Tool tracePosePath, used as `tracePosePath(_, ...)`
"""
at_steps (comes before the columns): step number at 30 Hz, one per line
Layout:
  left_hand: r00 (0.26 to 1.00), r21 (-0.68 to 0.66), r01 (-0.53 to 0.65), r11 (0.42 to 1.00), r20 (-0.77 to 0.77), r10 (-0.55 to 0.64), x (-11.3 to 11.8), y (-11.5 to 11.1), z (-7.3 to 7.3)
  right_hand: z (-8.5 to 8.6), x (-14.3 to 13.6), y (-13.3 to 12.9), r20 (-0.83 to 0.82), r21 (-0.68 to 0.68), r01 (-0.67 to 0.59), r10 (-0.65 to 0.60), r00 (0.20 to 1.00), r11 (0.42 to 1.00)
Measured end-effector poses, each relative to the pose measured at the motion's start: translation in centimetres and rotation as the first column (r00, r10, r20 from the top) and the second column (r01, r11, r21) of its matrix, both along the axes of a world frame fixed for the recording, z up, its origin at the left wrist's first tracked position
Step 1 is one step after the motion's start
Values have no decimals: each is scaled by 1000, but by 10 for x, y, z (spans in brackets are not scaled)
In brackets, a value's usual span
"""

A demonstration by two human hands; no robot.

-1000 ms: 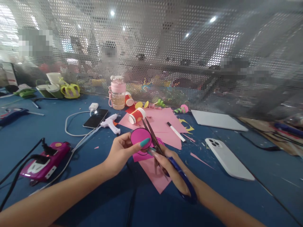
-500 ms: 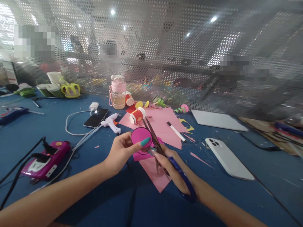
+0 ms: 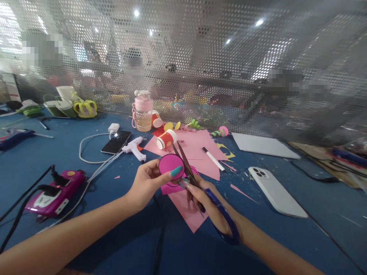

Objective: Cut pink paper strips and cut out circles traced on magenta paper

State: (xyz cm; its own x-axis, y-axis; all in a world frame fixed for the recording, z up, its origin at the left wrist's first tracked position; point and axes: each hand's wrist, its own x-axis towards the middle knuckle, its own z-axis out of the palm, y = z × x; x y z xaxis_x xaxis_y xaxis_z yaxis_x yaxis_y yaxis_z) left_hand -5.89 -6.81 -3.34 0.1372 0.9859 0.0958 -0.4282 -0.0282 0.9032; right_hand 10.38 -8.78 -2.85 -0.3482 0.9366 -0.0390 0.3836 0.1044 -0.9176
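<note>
My left hand point(image 3: 149, 181) pinches a magenta paper circle point(image 3: 169, 165) with a dark outline, thumb on top. In my right hand point(image 3: 210, 198) is a pair of scissors point(image 3: 187, 164) with dark blue handles; its blades are parted and point up and away, close to the circle's right edge. Beneath both hands lies more magenta paper point(image 3: 169, 189) with a drawn outline, partly covered by my fingers. Light pink paper point(image 3: 189, 214) shows below that. Beyond the blades a red and white paper cup point(image 3: 166, 139) rests on its side on pink sheets point(image 3: 197, 141).
Left of my hands are a magenta power strip point(image 3: 57, 194), a glue gun point(image 3: 134, 148) and a black phone point(image 3: 116, 142). A pink-lidded bottle point(image 3: 143, 110) stands at the back. On the right are a marker point(image 3: 213, 159), a white phone point(image 3: 276, 191) and a white board point(image 3: 265, 145).
Both hands stay nearly where they were. The scissors blades have shifted slightly, and the blue handle sits a touch further right. The circle is still in my left hand.
</note>
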Motion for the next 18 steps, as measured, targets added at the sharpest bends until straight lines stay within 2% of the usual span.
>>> tracePosePath(18, 1000, -8, -11, 1000, -5, 11, 0, 0, 0, 2, 1, 1, 74, 105, -11, 3, 997, 994)
